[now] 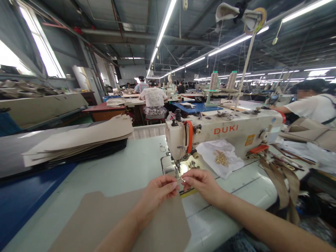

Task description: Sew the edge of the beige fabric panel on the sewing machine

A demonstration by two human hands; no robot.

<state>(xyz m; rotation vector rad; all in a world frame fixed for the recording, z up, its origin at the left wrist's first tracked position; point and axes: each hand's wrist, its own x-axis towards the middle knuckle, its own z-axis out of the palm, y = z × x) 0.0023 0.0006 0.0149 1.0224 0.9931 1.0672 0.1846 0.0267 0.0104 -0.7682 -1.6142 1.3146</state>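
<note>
My left hand and my right hand meet just in front of the sewing machine's needle area, their fingertips pinching a small gold metal fitting. The fitting is tiny and partly hidden by my fingers, so its exact shape cannot be made out. A flat beige panel of leather-like material lies on the machine table under my left forearm. Behind my right hand, loose gold fittings lie heaped on a crumpled white sheet. The cream DUKI sewing machine stands directly ahead.
A stack of beige panels rests on dark material to the left of the table. Beige straps hang over the right edge. A co-worker sits at the right, and several workstations extend behind the machine.
</note>
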